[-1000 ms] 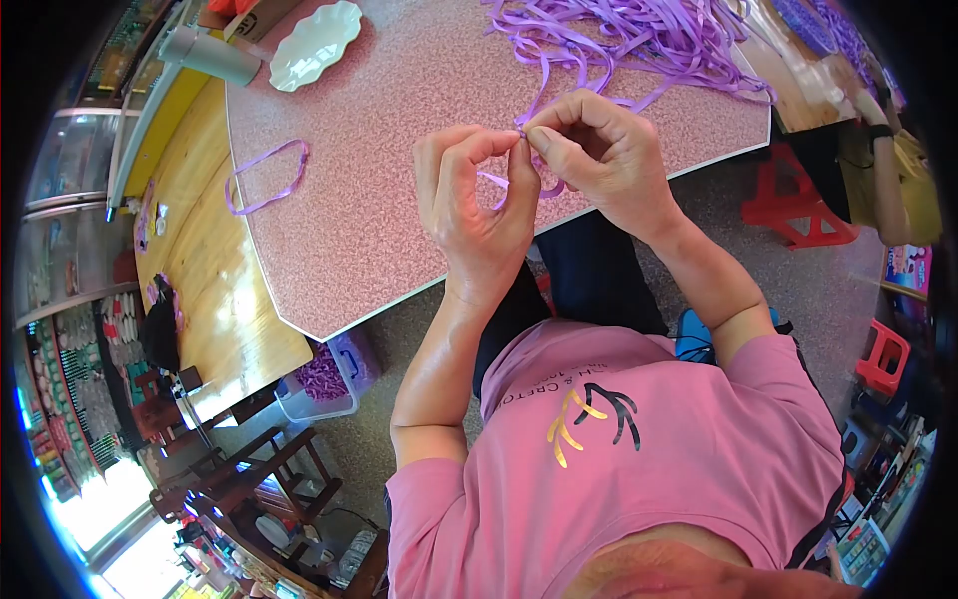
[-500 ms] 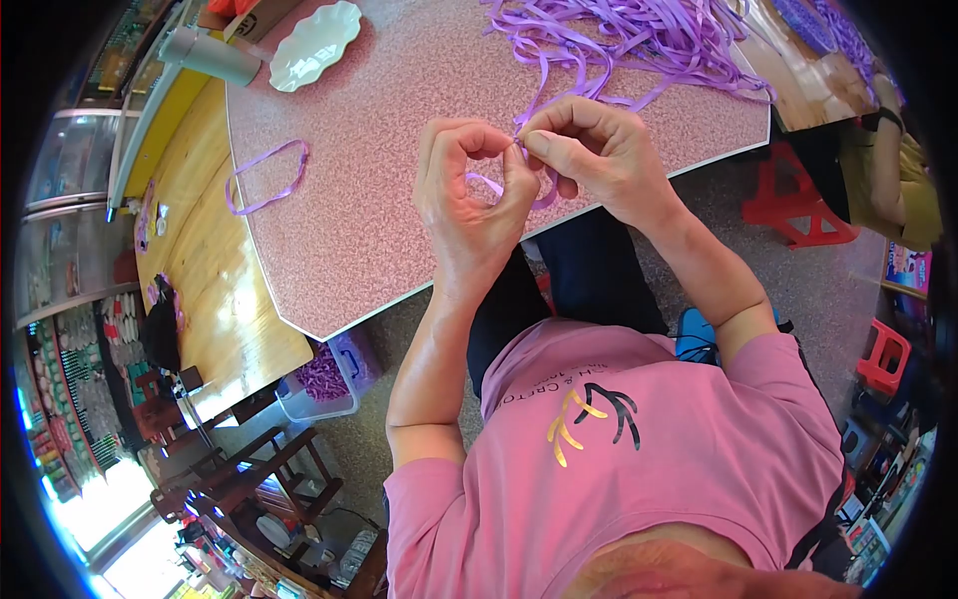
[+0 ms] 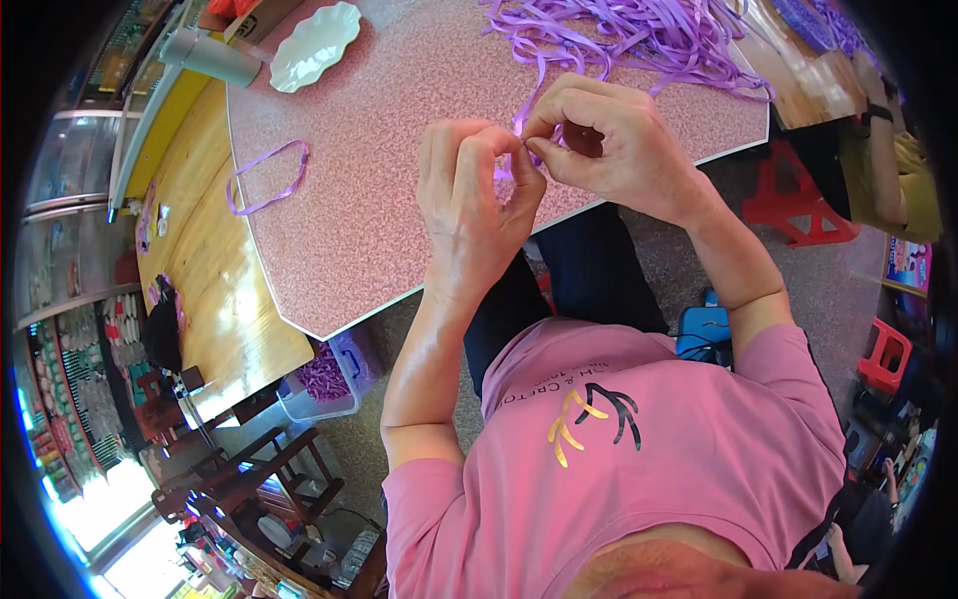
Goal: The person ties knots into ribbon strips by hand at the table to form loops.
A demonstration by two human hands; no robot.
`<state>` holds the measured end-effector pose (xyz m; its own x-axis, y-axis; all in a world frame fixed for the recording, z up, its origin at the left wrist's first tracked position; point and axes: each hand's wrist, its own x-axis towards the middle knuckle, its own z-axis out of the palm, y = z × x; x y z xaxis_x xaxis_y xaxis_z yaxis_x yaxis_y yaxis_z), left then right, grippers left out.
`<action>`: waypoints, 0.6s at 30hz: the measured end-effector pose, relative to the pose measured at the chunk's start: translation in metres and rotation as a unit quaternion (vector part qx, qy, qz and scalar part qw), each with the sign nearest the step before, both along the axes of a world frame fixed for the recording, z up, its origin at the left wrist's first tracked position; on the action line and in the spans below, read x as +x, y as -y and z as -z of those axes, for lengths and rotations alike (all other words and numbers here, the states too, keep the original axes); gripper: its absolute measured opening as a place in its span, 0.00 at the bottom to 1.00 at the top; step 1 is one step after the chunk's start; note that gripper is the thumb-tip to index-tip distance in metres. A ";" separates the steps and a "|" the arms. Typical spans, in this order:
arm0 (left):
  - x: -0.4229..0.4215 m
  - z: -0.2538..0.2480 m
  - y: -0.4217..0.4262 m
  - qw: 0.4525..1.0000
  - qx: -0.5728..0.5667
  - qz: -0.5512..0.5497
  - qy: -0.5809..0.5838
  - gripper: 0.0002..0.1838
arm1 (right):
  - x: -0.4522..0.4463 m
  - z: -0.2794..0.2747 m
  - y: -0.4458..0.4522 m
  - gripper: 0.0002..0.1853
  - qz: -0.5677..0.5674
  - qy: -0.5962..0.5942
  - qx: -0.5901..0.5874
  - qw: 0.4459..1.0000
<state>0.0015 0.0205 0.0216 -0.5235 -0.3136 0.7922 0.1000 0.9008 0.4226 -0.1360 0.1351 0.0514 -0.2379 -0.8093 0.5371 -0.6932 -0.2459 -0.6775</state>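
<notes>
Over the near part of the pink table [image 3: 349, 230], my two hands meet fingertip to fingertip. My left hand [image 3: 469, 195] is closed in a pinch of thumb and forefinger on a thin purple ribbon [image 3: 521, 118]. Pinching right beside it, my right hand [image 3: 614, 150] has its thumb and fingertips on the same ribbon. The exact spot between the fingertips is too small and covered to make out. Part of the ribbon shows below and behind the fingers. A tangled pile of purple ribbons [image 3: 639, 40] lies beyond my right hand.
A separate purple ribbon loop [image 3: 269, 180] lies at the table's left. Behind it are a scalloped white dish [image 3: 315, 48] and a pale green tumbler [image 3: 210, 57]. A plastic bin [image 3: 334, 384] stands below left. A red stool [image 3: 798, 205] and another person's arm [image 3: 883, 165] are at right.
My right hand has risen slightly and turned, its fingers more arched. My left hand has shifted a little, with both pinches still together. The other person's arm at right has moved.
</notes>
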 end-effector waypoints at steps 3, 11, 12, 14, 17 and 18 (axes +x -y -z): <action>0.000 -0.001 0.003 0.999 -0.038 0.012 -0.003 0.17 | -0.004 -0.008 -0.002 0.06 -0.018 -0.011 0.050 0.999; 0.002 0.001 0.006 0.999 0.011 0.046 0.002 0.17 | -0.005 0.004 0.008 0.04 -0.049 0.070 0.059 0.995; 0.002 0.001 0.005 0.999 0.011 0.046 0.002 0.17 | -0.003 0.007 0.008 0.04 -0.051 0.109 0.053 0.991; 0.001 0.001 0.002 0.999 0.042 0.028 -0.005 0.16 | -0.001 0.012 0.009 0.03 -0.058 0.160 0.065 0.983; 0.003 0.005 -0.004 0.993 0.117 0.005 0.006 0.15 | 0.001 0.017 0.011 0.02 -0.083 0.270 0.082 0.956; 0.002 0.008 -0.005 0.993 0.117 0.005 0.006 0.15 | 0.002 0.018 0.011 0.03 -0.098 0.330 0.089 0.935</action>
